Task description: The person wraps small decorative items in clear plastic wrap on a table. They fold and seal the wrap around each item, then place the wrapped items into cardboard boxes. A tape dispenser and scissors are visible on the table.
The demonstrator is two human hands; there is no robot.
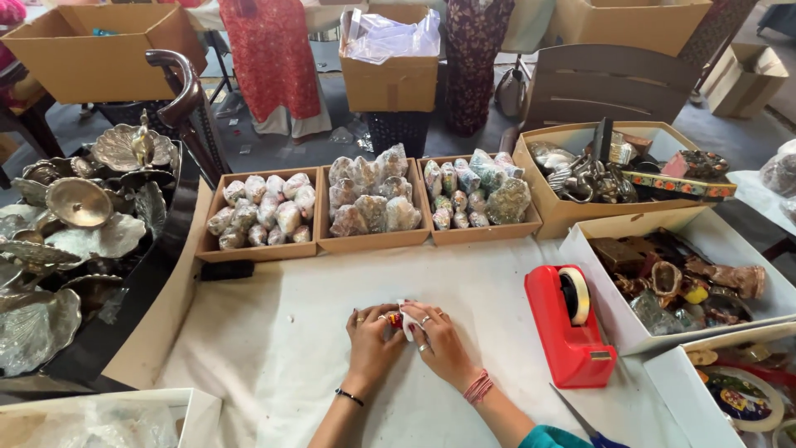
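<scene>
My left hand (371, 338) and right hand (439, 342) sit close together, both pinching a small red thing (396, 318) between them, in white wrap (409, 319).

Red tape dispenser (570, 336) right; three trays of wrapped items (372, 203) behind; metal leaf dishes (70, 241) left.

Both hands, left hand (371, 338) and right hand (437, 340), meet on the white-covered table (274, 348), pinching a small red trinket (396, 318) with white wrapping. A red tape dispenser (570, 328) stands right; three cardboard trays of wrapped pieces (371, 203) lie beyond.
</scene>
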